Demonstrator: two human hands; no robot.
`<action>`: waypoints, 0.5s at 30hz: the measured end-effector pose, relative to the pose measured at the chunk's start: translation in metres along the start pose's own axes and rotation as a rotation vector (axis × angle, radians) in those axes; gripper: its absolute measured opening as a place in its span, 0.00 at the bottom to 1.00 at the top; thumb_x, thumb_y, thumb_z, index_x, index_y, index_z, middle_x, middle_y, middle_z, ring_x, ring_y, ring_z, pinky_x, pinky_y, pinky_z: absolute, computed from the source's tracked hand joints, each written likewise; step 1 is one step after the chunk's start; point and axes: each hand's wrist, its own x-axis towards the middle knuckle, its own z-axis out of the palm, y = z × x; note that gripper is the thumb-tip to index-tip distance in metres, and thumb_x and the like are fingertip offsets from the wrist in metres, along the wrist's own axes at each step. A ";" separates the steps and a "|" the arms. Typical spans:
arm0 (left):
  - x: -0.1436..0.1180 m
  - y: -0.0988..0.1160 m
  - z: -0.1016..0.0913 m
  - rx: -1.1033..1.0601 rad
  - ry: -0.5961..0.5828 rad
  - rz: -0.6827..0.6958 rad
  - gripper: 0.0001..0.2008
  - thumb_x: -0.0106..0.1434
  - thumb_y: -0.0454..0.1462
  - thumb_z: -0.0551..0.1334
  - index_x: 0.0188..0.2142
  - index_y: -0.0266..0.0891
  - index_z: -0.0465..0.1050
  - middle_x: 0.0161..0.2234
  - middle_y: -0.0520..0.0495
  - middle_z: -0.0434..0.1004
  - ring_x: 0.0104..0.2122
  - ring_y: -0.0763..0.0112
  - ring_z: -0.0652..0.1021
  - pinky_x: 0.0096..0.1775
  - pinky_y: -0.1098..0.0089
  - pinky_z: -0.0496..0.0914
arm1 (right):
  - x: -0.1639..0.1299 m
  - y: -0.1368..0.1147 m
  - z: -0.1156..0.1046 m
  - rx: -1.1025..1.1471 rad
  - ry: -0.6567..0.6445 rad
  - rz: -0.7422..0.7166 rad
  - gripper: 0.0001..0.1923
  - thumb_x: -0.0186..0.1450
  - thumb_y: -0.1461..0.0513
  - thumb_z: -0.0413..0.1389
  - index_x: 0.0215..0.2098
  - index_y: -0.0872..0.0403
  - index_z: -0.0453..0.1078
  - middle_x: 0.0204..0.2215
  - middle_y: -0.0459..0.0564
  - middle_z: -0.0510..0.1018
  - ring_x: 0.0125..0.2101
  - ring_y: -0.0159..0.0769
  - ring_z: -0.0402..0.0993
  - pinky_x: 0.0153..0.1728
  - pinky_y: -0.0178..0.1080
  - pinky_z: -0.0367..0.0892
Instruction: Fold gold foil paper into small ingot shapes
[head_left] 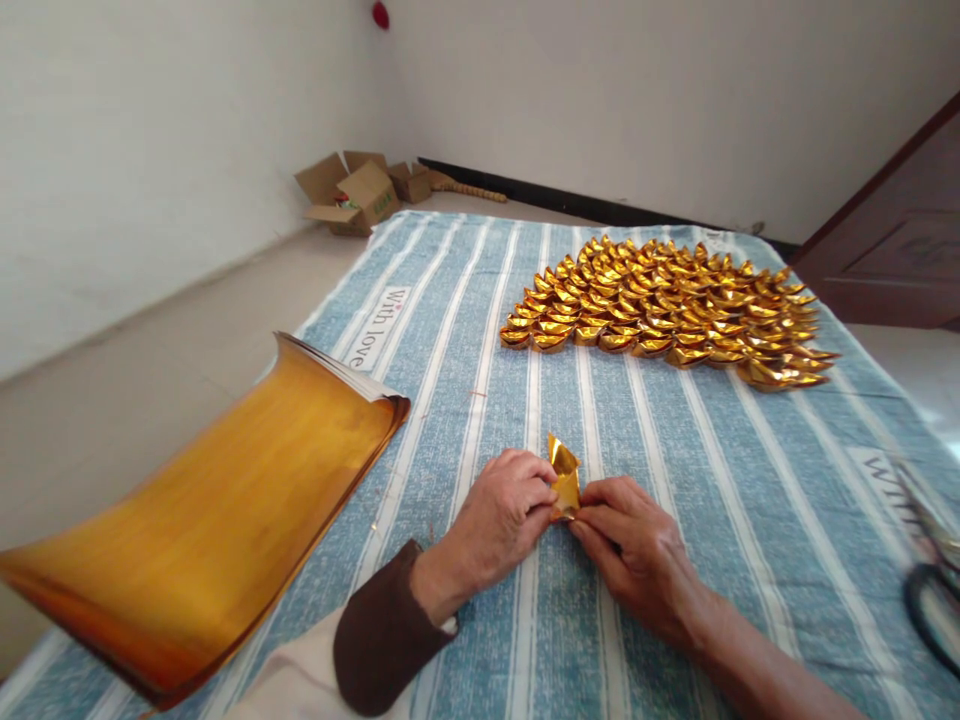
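Note:
Between my two hands is a small piece of folded gold foil paper (566, 488), its pointed end standing up away from me. My left hand (504, 510) pinches its left edge with thumb and fingers. On the other side, my right hand (628, 535) grips the lower right corner between thumb and forefinger. Parts of the fold are hidden behind my fingers. Farther back on the right lie many finished gold foil paper ingots (660, 305), packed closely in rows. A stack of large gold foil sheets (217, 510) lies at the left, slightly curled.
A blue and white striped cloth (465, 400) covers the table. Scissors (934, 590) with black handles lie at the right edge, partly out of frame. Open cardboard boxes (364, 195) stand on the floor behind the table. A dark red door (900, 230) is at the right.

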 end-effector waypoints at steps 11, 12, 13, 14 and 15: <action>0.002 0.000 -0.003 -0.005 -0.043 -0.019 0.02 0.61 0.33 0.65 0.30 0.40 0.75 0.37 0.49 0.76 0.39 0.66 0.73 0.43 0.63 0.67 | 0.001 0.001 0.004 -0.008 0.026 0.029 0.13 0.67 0.65 0.51 0.28 0.53 0.75 0.30 0.50 0.76 0.33 0.34 0.70 0.34 0.39 0.68; 0.002 0.001 -0.004 -0.007 -0.048 -0.021 0.03 0.60 0.32 0.65 0.30 0.39 0.76 0.36 0.49 0.76 0.39 0.66 0.73 0.43 0.63 0.67 | 0.001 0.001 0.004 -0.005 0.028 0.039 0.13 0.67 0.65 0.51 0.28 0.53 0.75 0.30 0.50 0.76 0.33 0.34 0.70 0.35 0.39 0.67; 0.003 0.001 -0.004 -0.009 -0.051 -0.023 0.02 0.60 0.32 0.65 0.30 0.39 0.76 0.36 0.50 0.76 0.39 0.66 0.73 0.43 0.63 0.67 | 0.001 0.000 0.005 -0.001 0.033 0.049 0.13 0.67 0.65 0.51 0.28 0.54 0.75 0.30 0.50 0.76 0.33 0.34 0.70 0.35 0.38 0.67; 0.003 0.001 -0.005 -0.012 -0.054 -0.024 0.02 0.60 0.32 0.65 0.30 0.39 0.76 0.37 0.50 0.76 0.40 0.66 0.73 0.44 0.63 0.67 | 0.001 0.000 0.006 0.003 0.041 0.057 0.13 0.67 0.65 0.51 0.28 0.54 0.74 0.30 0.50 0.76 0.33 0.34 0.70 0.35 0.38 0.67; 0.003 0.002 -0.005 -0.016 -0.056 -0.027 0.02 0.59 0.32 0.65 0.31 0.40 0.76 0.37 0.50 0.76 0.40 0.66 0.73 0.44 0.63 0.67 | 0.001 0.000 0.006 0.007 0.050 0.065 0.12 0.67 0.65 0.51 0.28 0.54 0.74 0.30 0.50 0.76 0.33 0.34 0.70 0.35 0.38 0.67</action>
